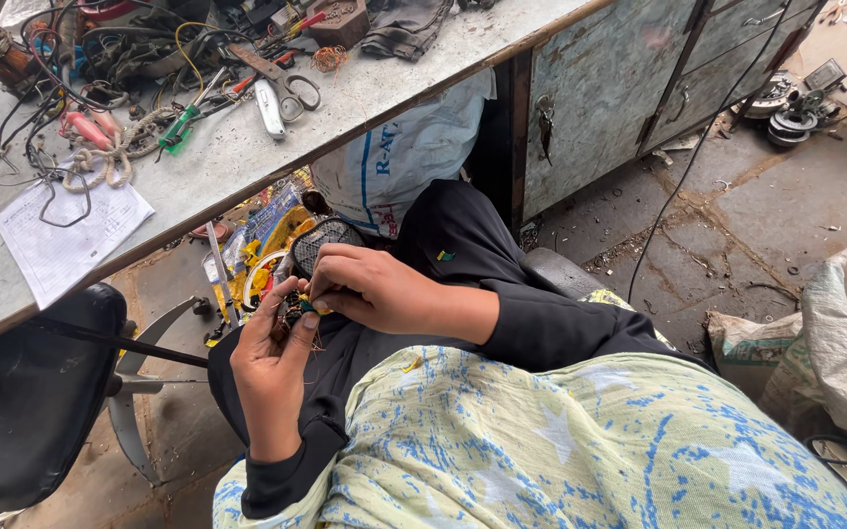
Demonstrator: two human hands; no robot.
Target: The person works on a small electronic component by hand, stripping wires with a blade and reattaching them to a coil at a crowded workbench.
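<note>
**Both hands on a small wire coil over your lap**

Your left hand (272, 367) is cupped palm-up, fingers curled round a small coil (293, 312) of copper wire with fine strands hanging loose below it. Your right hand (375, 287) comes in from the right and closes over the top of the coil, fingertips pinched narrow on it. So both hands hold the same piece, touching each other, just above your lap and in front of your knee. How the coil is built is hard to tell; your fingers cover most of it.

Just behind your right hand is a dark mesh part (321, 240), close to the coil; whether it joins it I cannot tell.

The bench (365, 108) runs across the upper left, well apart from your hands. On it lie scissors (286, 88), a green-handled tool (179, 127), a tangle of wires (100, 59) and a printed sheet (66, 235). A black chair (22, 392) stands at your left.
</note>
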